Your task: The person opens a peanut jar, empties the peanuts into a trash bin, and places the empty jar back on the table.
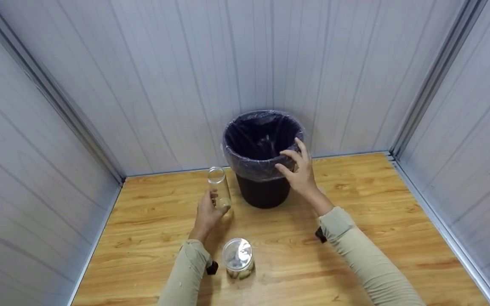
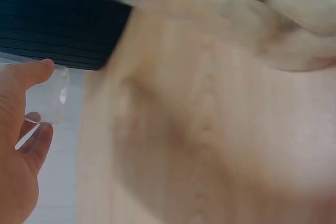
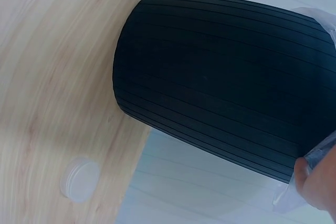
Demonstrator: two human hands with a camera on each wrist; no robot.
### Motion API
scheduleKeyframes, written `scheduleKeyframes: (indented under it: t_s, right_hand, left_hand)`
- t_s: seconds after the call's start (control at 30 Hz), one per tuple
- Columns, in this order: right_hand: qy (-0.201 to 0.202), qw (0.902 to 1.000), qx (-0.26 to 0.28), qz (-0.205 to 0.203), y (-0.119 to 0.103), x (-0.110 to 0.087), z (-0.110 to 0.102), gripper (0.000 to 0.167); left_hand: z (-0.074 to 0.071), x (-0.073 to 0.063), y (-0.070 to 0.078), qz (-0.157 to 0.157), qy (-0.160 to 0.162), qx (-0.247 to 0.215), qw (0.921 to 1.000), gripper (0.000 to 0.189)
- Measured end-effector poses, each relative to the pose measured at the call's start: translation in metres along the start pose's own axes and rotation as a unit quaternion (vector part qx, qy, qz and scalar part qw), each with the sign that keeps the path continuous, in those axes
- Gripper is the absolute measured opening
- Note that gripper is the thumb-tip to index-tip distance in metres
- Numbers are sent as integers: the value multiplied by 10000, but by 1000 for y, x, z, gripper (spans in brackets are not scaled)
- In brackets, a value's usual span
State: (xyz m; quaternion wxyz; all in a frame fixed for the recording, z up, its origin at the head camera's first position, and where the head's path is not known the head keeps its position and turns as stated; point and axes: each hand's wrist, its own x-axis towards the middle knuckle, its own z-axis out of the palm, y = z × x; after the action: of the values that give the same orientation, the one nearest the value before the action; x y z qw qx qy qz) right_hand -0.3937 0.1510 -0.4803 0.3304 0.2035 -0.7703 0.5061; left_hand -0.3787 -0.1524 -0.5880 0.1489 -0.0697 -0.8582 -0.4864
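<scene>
My left hand (image 1: pixel 209 212) grips a tall clear jar (image 1: pixel 218 187) low on its side, left of the black bin. The jar has no lid on, and nothing shows inside it. My right hand (image 1: pixel 302 174) is at the bin's right front rim, thumb and fingers apart with nothing seen between them. In the right wrist view, its fingertips (image 3: pixel 302 174) are right at the plastic liner. The black trash bin (image 1: pixel 264 193) stands upright, lined with a thin clear bag (image 1: pixel 255 170) folded over its rim.
A short lidded clear jar (image 1: pixel 238 257) with pale green-brown oval pieces stands near me, between my forearms. A round whitish lid (image 3: pixel 80 179) lies on the wood-look tabletop (image 1: pixel 368 187) right of the bin. Pale panel walls (image 1: pixel 177 85) enclose the back and sides.
</scene>
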Motion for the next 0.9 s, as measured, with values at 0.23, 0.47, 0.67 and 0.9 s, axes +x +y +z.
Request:
scheduleKeyframes:
  t_s: [0.23,0.47,0.67,0.9]
  right_hand:
    - [-48,10000,0,38,-3,4,2,33]
    - [-121,9999,39,7,-3,2,5,33]
    - [-28,9997,194,-116,-8,3,3,33]
    - [-136,9999,26,-14,3,-1,-4,46]
  left_hand:
    - [14,-11,-18,-592,-208,-356,9974,63]
    - [19,-20,-34,-822,-258,-300,9958,67]
    - [20,-18,-33,-698,-320,-433,9961,67]
    - [17,-21,-30,-738,-505,-334,9954,72]
